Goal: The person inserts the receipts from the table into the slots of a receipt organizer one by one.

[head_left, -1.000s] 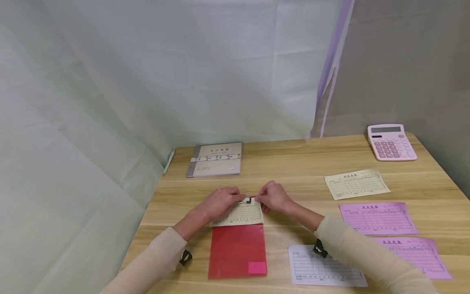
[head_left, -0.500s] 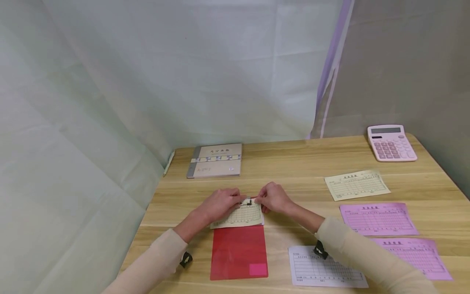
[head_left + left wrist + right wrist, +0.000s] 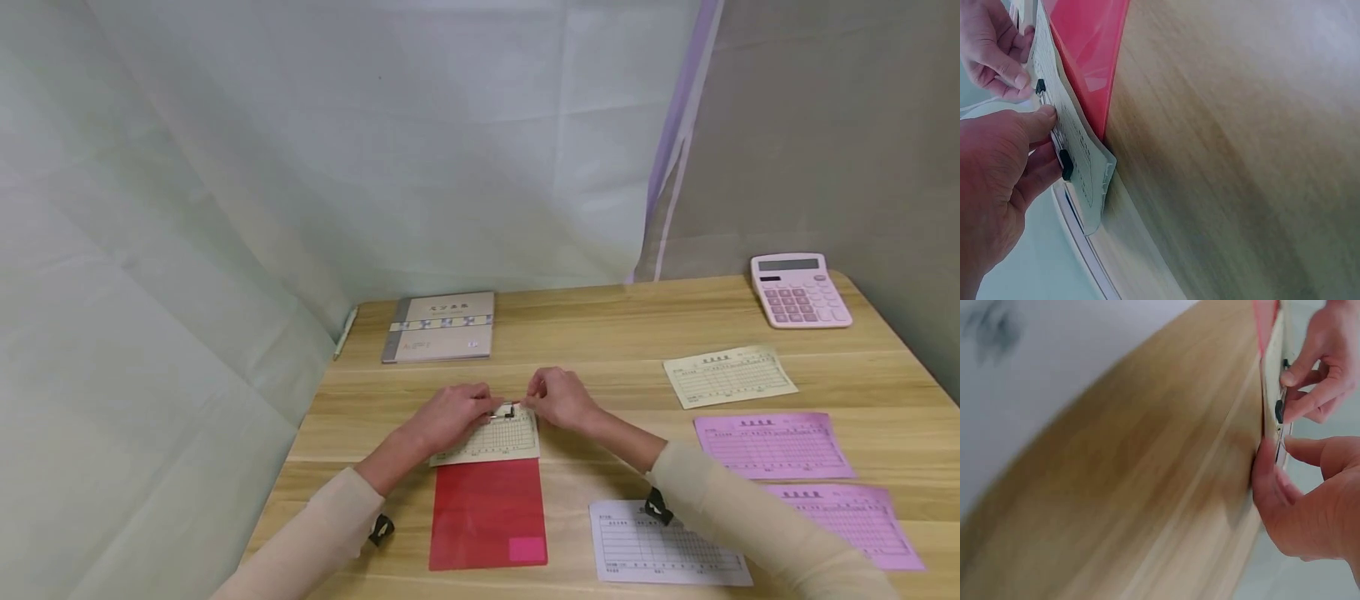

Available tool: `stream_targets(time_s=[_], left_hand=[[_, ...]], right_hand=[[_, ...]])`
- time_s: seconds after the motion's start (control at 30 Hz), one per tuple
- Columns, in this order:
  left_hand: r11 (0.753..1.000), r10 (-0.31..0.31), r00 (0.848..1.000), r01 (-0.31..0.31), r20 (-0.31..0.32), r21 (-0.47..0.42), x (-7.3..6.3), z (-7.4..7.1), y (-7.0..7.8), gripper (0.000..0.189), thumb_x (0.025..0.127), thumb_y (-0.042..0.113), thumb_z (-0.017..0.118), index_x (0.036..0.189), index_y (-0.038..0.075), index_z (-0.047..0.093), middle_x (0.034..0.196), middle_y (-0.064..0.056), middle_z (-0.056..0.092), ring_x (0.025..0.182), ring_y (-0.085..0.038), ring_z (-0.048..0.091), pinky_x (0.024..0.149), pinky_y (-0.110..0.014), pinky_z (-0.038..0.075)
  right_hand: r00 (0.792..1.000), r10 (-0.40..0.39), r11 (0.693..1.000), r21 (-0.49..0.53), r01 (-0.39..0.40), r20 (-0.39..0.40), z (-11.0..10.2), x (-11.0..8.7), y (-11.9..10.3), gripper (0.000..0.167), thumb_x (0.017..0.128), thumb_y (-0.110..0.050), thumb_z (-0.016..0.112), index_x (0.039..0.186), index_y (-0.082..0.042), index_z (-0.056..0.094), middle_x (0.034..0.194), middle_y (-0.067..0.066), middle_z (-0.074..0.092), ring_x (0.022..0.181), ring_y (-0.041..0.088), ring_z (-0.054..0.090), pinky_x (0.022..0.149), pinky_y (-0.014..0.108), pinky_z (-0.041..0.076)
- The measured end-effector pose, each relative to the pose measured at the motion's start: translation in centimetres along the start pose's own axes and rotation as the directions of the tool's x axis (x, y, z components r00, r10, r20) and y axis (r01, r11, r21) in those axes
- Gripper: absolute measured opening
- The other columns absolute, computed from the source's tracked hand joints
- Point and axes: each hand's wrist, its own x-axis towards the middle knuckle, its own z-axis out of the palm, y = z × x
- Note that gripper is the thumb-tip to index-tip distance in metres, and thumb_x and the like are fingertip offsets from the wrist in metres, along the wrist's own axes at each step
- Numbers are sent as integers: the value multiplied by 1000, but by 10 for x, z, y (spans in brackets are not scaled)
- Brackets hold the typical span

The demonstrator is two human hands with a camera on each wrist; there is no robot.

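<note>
A red clipboard [image 3: 483, 504] lies on the wooden table, with yellow printed slips [image 3: 498, 440] across its upper part. Along its top edge runs a metal clip [image 3: 1054, 128] with black ends. My left hand [image 3: 450, 417] pinches this clip, thumb on the bar and fingers behind it. At the top right corner, my right hand [image 3: 561, 402] pinches the clipboard's edge together with the slips, its thumb beside the clip's black end. In the left wrist view the lower corner of the slips stands slightly up from the table.
A pale booklet [image 3: 442, 342] lies at the back left beside a pen [image 3: 345, 332]. To the right are a yellow slip [image 3: 729, 377], two pink slips [image 3: 772, 446] and a white slip [image 3: 660, 550] under my right forearm. A pink calculator [image 3: 800, 292] stands at the back right.
The clipboard has shifted very slightly to the right. Both hands keep their grip at its top edge, with only small finger movements of the right hand.
</note>
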Motion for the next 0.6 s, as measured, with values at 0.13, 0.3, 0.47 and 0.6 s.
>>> stream_targets(time_s=[0.13,0.3,0.47,0.6], left_hand=[[1000,4,1000,-4,-4,-5,0,0,-1,34,103,17,73,137,18,74,105,4,66,89,-8,62,80,-26,57],[1000,3,1000,-3,-1,-8,-1,-1,-1,34,102,16,74,137,18,74,105,3,66,89,-10,63,80,-28,57],[1000,-3,1000,3,7,2,-1,0,-1,34,103,17,73,137,19,74,105,4,66,88,-10,62,80,-28,57],[1000,0,1000,0,-1,-27,0,0,-2,34,102,18,74,137,18,74,105,4,67,87,-9,62,78,-28,56]], right_hand=[[1000,-16,997,-72,15,-1,-4,-1,-2,9,97,-10,79,96,-3,73,75,3,66,59,14,58,54,26,45],[997,45,999,8,-46,69,-5,-4,-4,8,96,-7,79,95,0,77,72,8,70,55,20,66,51,28,52],[996,56,996,70,-60,66,-2,-6,-2,7,94,-3,80,88,1,79,68,10,71,52,22,68,52,33,57],[996,65,993,96,-70,56,1,-5,0,9,92,1,80,84,2,77,66,10,70,50,19,67,51,32,58]])
